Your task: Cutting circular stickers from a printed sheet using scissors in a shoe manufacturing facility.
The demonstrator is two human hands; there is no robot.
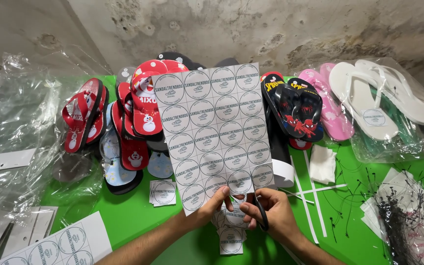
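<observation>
We are viewing a green tabletop [138, 216] set against a stained wall. A white label sheet [214, 132], printed with rows of round grey seals, is standing nearly upright over the middle of the tabletop, its long axis running from the near edge towards the wall, its top leaning slightly left. Cut square labels are lying in a small stack [163, 192] left of the sheet's lower corner, and more are collecting in a pile [230, 234] under the hands. A second sheet [57, 245] is lying at the near left corner. Clear plastic bags [11, 118] are crowding the left edge; white flip-flops [369, 98] in a clear wrapper are lying at the far right corner, beside pink and dark cartoon-printed pairs [298, 110]. Red snowman-printed flip-flops [138, 108] are standing behind the sheet. Our left hand [212, 203] is pinching the sheet's bottom edge, thumb in front. Our right hand [271, 213] is closing around black-handled scissors [260, 216], meeting the same edge.
</observation>
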